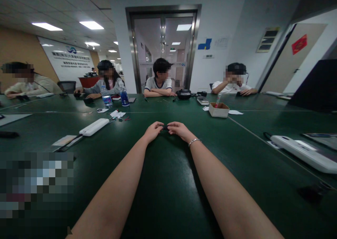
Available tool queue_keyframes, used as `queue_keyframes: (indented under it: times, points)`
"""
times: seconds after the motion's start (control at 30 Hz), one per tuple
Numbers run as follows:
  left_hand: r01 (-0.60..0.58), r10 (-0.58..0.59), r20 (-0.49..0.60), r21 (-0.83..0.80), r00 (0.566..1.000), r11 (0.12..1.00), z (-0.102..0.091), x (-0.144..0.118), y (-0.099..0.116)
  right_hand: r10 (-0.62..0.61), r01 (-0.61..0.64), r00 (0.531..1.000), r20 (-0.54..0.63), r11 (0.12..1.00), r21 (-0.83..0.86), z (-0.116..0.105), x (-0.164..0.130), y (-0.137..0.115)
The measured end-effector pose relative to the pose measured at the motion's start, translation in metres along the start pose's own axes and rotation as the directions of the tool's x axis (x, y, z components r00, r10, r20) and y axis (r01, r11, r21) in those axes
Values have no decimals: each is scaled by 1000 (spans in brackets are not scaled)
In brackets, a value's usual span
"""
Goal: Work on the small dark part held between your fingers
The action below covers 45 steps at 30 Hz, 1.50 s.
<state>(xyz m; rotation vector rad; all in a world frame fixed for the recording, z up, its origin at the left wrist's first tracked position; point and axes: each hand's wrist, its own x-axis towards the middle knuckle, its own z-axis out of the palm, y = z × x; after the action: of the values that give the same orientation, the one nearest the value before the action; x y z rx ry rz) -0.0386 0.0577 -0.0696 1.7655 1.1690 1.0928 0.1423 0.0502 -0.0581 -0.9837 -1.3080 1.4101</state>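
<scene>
Pinching small dark object (165,127) between both grips, left hand (152,131) and right hand (179,130) clamped on its ends, resting low on green bench (168,197), arms stretched out. Risking a slip: tiny piece, fingertip hold only, could drop and vanish against dark surface. Reading no labels; wall sign (68,58) and water bottle (124,96) print too small.

Small dark object (165,127) mostly hidden between fingers (158,128)
</scene>
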Motion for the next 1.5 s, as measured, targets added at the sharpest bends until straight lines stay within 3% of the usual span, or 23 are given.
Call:
queue_keyframes:
  times: [0.67,1.0,1.17,1.37,1.43,1.5]
  points:
    - [-16,15,35,41,999,999,-1,0,-3,12,-12,1000,-4,1000,6,1,0,-2]
    - [-16,16,-10,37,1000,999,1,0,-3,23,-22,1000,-12,999,33,0,2,0]
    - [-51,59,-59,136,996,989,2,1,-4,27,-26,1000,-10,999,38,0,1,-1]
    - [-98,206,-240,396,949,913,4,-7,25,15,-14,1000,-19,1000,26,2,-2,-3]
    - [-100,229,-239,456,944,884,5,-9,30,13,-12,1000,-18,1000,26,3,-2,-3]
    - [-66,181,-211,462,961,885,5,-10,27,10,-9,1000,-20,999,32,2,-1,-3]
